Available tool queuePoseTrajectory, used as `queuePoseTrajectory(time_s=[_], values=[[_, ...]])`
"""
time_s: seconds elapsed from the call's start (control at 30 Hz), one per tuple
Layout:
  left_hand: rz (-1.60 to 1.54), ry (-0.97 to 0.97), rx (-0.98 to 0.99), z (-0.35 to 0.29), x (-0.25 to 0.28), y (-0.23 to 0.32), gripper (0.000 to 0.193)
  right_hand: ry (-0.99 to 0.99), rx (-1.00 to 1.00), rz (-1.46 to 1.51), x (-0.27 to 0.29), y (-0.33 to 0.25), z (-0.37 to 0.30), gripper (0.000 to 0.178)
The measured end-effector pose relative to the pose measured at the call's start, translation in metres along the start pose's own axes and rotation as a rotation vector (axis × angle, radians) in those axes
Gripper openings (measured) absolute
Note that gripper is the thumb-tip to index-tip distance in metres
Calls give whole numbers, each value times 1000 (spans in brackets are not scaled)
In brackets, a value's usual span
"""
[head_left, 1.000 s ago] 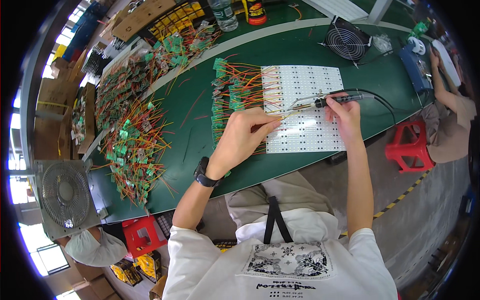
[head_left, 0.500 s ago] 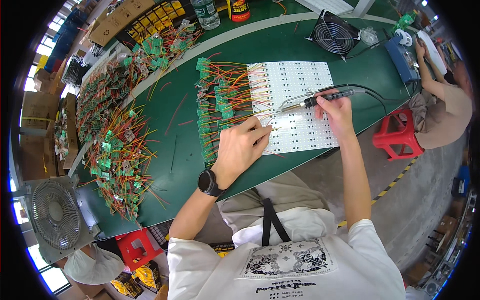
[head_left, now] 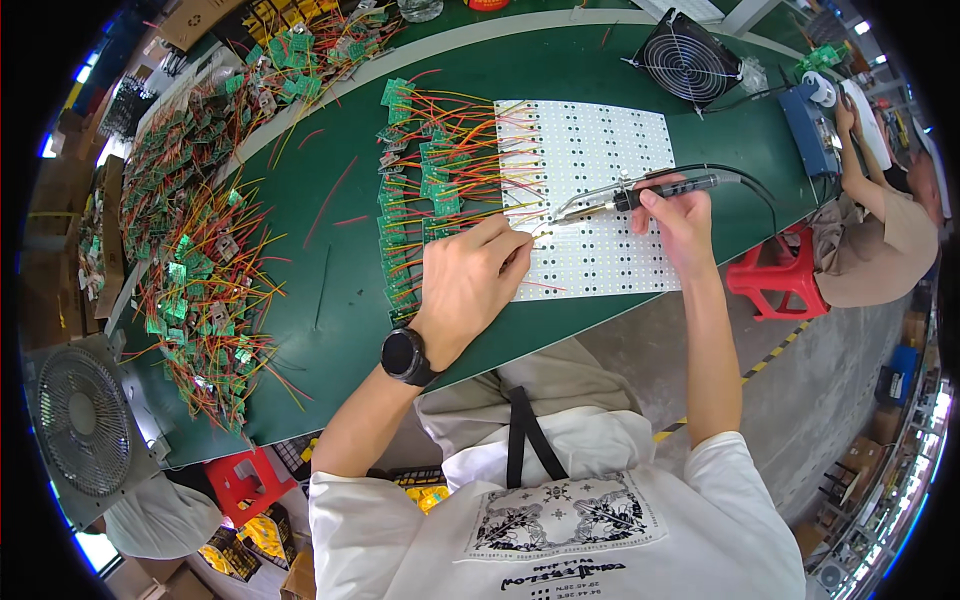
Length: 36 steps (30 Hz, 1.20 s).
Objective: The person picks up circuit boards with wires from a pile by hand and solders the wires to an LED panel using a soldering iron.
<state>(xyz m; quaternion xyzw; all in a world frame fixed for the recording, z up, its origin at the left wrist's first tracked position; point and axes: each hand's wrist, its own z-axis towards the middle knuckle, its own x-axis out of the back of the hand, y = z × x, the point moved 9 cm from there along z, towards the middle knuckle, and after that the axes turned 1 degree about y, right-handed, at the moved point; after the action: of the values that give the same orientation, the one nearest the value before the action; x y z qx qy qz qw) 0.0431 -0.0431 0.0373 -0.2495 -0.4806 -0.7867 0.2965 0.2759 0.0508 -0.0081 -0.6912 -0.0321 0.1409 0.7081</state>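
Observation:
A white panel [head_left: 610, 262] dotted with small LEDs and dark holes lies on the green table. My right hand [head_left: 678, 225] grips a soldering iron [head_left: 668, 190] with a thin metal guide tube along it, its tip low over the panel's left part. Close to the tip, the fingers of my left hand [head_left: 468, 280] are pinched on the end of a thin wire. Left of the panel runs a column of small green circuit boards [head_left: 393, 205], whose red and yellow wires [head_left: 490, 150] reach the panel's left edge. My left hand hides some of the lower boards.
Heaps of wired circuit boards [head_left: 190, 190] cover the table's left side. A black fan [head_left: 688, 60] and a blue soldering station [head_left: 808, 130] stand at the back right. Near a red stool [head_left: 775, 275], a person [head_left: 880, 235] sits at right. A grey fan [head_left: 85, 415] is lower left.
The view has shifted slightly, moving the table items within it. My left hand's fingertips have drawn a little closer to the iron's tip. Both hands keep their hold.

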Motion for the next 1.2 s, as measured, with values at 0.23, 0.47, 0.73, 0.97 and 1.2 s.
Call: queuePoseTrajectory(time_s=[0.23, 0.47, 0.73, 0.97, 1.2], values=[[-1, 7, 31, 1, 2, -2, 6, -34, 14, -17, -3, -1, -1, 16], [3, -12, 41, 3, -2, -3, 6, -5, 20, -13, 0, -2, -1, 16], [-18, 16, 35, 5, 4, 0, 6, 7, 32, 1, -1, -4, -1, 18], [-16, -13, 20, 5, -2, 2, 7, 15, 41, 10, 2, -3, -1, 19], [28, -48, 38, 4, -5, -1, 6, -8, 45, 8, -1, -5, -1, 18]])
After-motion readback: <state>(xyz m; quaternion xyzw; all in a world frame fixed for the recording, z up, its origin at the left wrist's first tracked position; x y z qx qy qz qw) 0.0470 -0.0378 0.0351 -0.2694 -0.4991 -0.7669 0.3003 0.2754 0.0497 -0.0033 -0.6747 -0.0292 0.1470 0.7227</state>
